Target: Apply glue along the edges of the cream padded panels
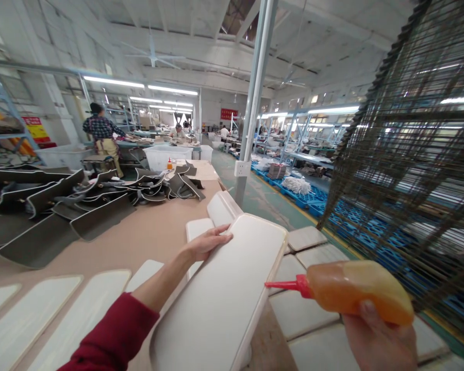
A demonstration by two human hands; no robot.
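Observation:
A white panel with rounded corners (220, 288) is tilted up in front of me, and my left hand (209, 243) grips its upper left edge, thumb on the face. A yellowish line runs along the panel's upper and right rim. My right hand (379, 330) is wrapped round a squeeze bottle (355, 288) of amber liquid, probably glue. The bottle lies almost level, its red nozzle tip touching or very near the panel's right edge. Behind the panel, more white pieces (222, 207) lie at the table's edge.
Dark curved pieces with pale edges (100, 206) are heaped on the brown table (166, 226). White panels (54, 304) lie at front left, others (313, 304) at right. A wire rack (410, 154) rises at right, a post (253, 103) ahead. A person (102, 129) stands at far left.

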